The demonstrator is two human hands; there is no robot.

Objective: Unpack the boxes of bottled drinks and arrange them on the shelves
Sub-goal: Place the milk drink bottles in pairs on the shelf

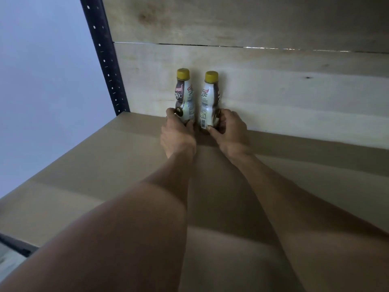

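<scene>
Far left: pale bluish wall (42, 81), edged by a dark metal upright (105, 60) pierced with rows of holes and slanting down to the rear left corner of the shelf.

Below and across the foreground: tan shelf board (94, 165), banded with soft shadows.

Left of centre: left hand (177, 133), fingers and thumb curled round the base of the left bottle (184, 95), gripping it low. Bottle upright at the back of the shelf, close against the wooden back panel (284, 98); yellow cap, brown and white label, base hidden by the hand.

Just beside it, across a narrow gap: right bottle (210, 100), same yellow cap, barcode side toward the camera, likewise upright at the rear of the shelf.

Right of centre: right hand (229, 131), thumb on the near face, fingers wrapped round the far side, clasping the right bottle low.

Lower edge: bare left forearm (147, 207) and right forearm (284, 197), reaching in.

Above: horizontal seam (210, 45) between two planks of the back panel, with slivers of light toward the right.
</scene>
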